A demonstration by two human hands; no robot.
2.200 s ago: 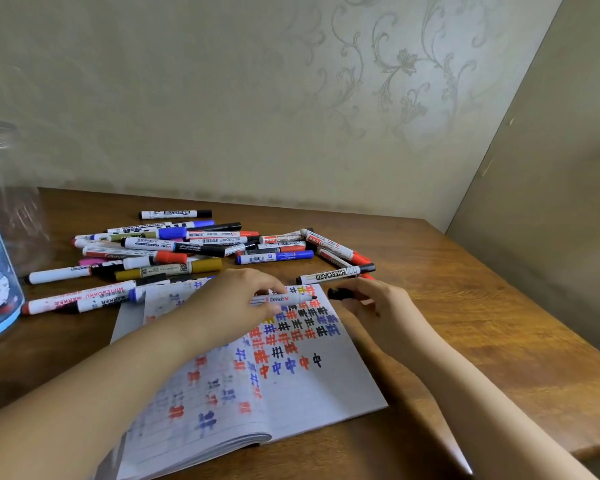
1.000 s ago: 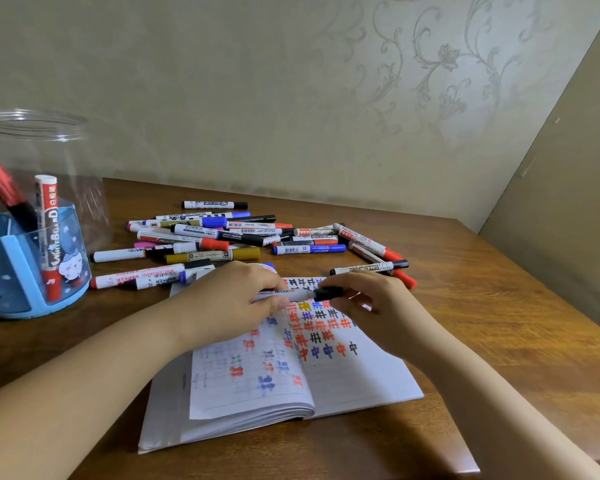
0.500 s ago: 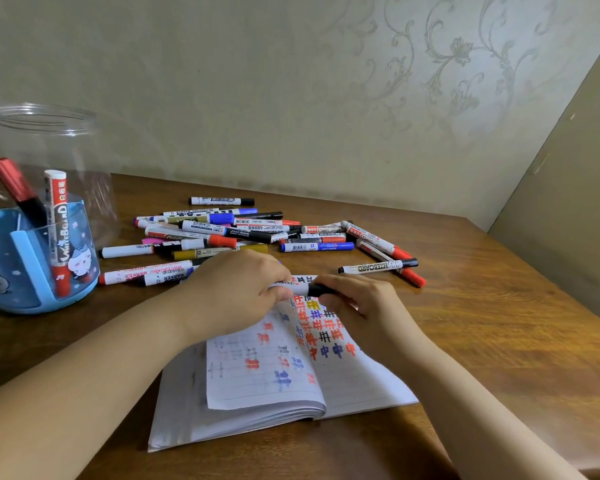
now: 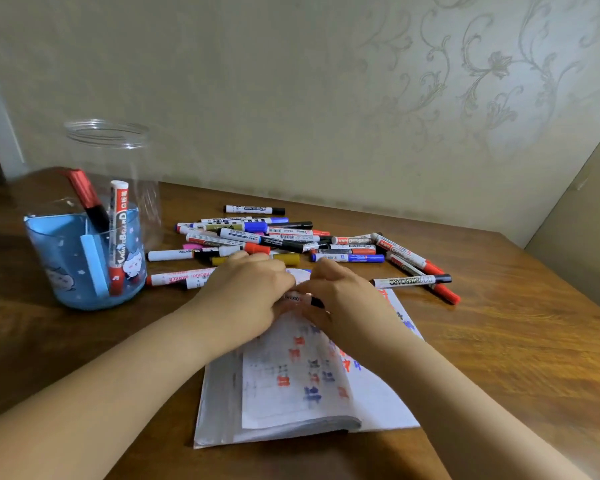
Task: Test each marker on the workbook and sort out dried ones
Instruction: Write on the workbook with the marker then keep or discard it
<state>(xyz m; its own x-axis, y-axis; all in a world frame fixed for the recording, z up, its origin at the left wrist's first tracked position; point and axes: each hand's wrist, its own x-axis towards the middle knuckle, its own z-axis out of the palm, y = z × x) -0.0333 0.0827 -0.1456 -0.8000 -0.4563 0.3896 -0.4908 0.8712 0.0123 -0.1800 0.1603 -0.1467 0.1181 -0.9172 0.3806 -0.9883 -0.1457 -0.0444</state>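
Standing at the left of the wooden table (image 4: 520, 344) was a round blue translucent holder (image 4: 84, 268) with a cartoon print and an inner divider; it held two upright markers, one white-barrelled with a red end (image 4: 118, 233) and one red-and-black (image 4: 90, 202) leaning leftward. Just behind it rose a tall clear plastic jar (image 4: 118, 161), threaded at its open rim, with nothing visible inside. Beyond the hands lay a loose heap of markers (image 4: 267, 237), slim cylinders with white printed barrels and caps in red, blue, black, pink and mustard; a few more, red- and black-capped (image 4: 413, 280), lay apart to the right. The workbook (image 4: 302, 386), soft-paged and lying open on the near part of the table, carried rows of red, blue and black test marks, its upper leaf curling. Over its far edge both hands met on one marker (image 4: 302, 298): the left hand (image 4: 246, 296) curled its fingers around the white barrel, and the right hand (image 4: 347, 296) pinched the black cap end, so the marker lay crosswise between them, mostly hidden
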